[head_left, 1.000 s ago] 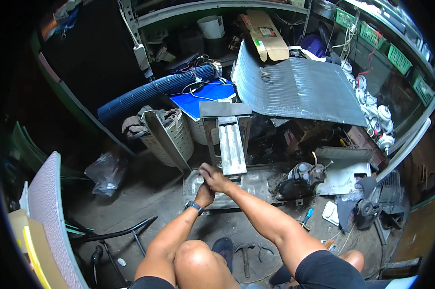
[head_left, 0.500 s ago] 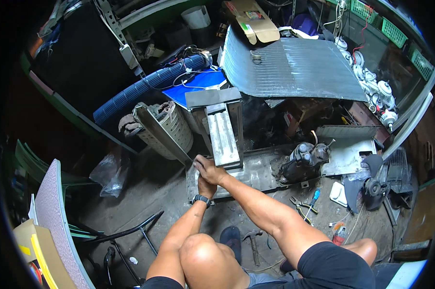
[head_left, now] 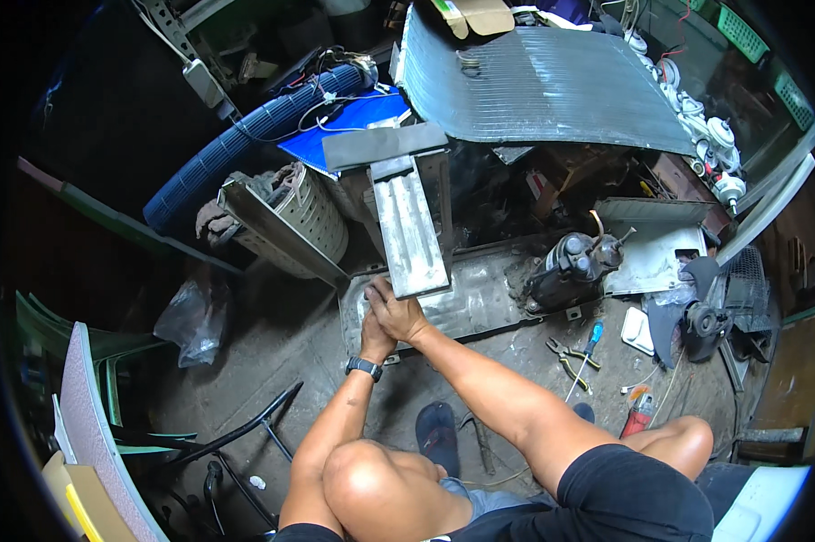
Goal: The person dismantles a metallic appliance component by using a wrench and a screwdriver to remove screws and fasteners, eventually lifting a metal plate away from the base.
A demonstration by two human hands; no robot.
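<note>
My left hand [head_left: 375, 338] and right hand [head_left: 398, 312] are clasped closely together at the left end of a dented metal base plate [head_left: 479, 280], fingers curled; whatever they grip is hidden. An upright angled metal strip [head_left: 281, 230] rises just left of them. Above my right hand, a pale ribbed metal piece [head_left: 403, 226] hangs from a dark crossbar [head_left: 385, 140] on a frame. A black compressor [head_left: 570, 275] is mounted on the plate's right part.
Pliers [head_left: 570, 361], a screwdriver [head_left: 594, 339], a red power tool [head_left: 639, 411] and a hammer [head_left: 479, 443] lie on the floor. Behind are a perforated basket [head_left: 312, 221], finned panel [head_left: 543, 86] and blue fan roller [head_left: 218, 167]. Bent black tubing [head_left: 245, 434] is at lower left.
My view has tilted downward, so the scene sits higher in the picture. My hands stay together at the same end of the plate, with only slight finger movement.
</note>
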